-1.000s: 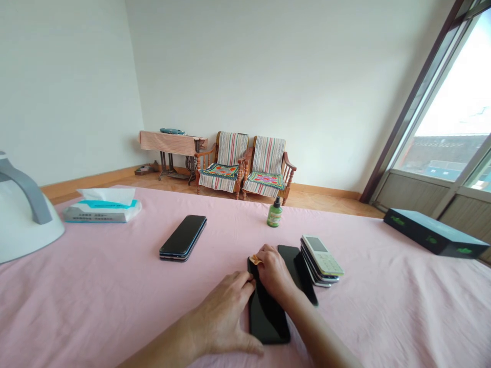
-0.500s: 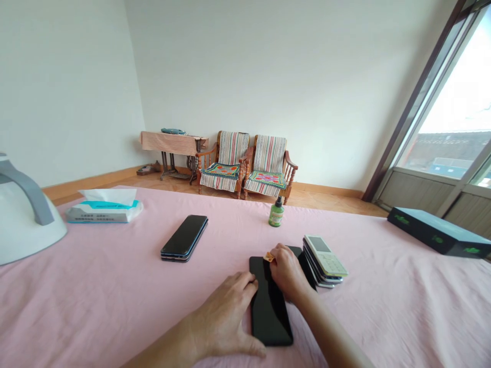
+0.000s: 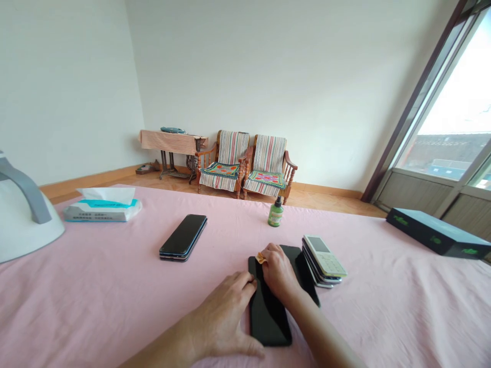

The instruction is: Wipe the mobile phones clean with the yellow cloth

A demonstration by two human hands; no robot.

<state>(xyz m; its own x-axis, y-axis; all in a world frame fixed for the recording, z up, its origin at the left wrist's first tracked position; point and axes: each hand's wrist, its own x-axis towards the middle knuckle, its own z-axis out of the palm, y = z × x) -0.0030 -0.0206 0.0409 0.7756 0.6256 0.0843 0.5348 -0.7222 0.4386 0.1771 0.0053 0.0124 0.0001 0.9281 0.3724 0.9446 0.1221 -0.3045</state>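
Observation:
A black phone (image 3: 268, 319) with a glossy screen lies flat on the pink cloth in front of me. Along its left edge rests my left hand (image 3: 226, 306), fingertips touching the side and thumb spread near the bottom corner. My right hand (image 3: 279, 271) is closed on a small orange-yellow cloth (image 3: 261, 258), pressed against the upper part of the screen. Partly covered by my right hand and wrist, a second black flat device (image 3: 301, 263) lies just right of the phone. Beside it stands a stack of several phones, a white keypad phone (image 3: 326, 255) on top.
Another phone stack (image 3: 184, 237) lies to the left. A green bottle (image 3: 275, 213) stands farther back. A tissue pack (image 3: 102, 207) and a white kettle-like vessel (image 3: 23, 225) are at far left; a black box (image 3: 437, 232) lies at far right. Two chairs (image 3: 264, 168) stand beyond.
My right hand has shifted slightly left and up across the screen with the cloth, uncovering more of the second black device. My left hand has stayed in place.

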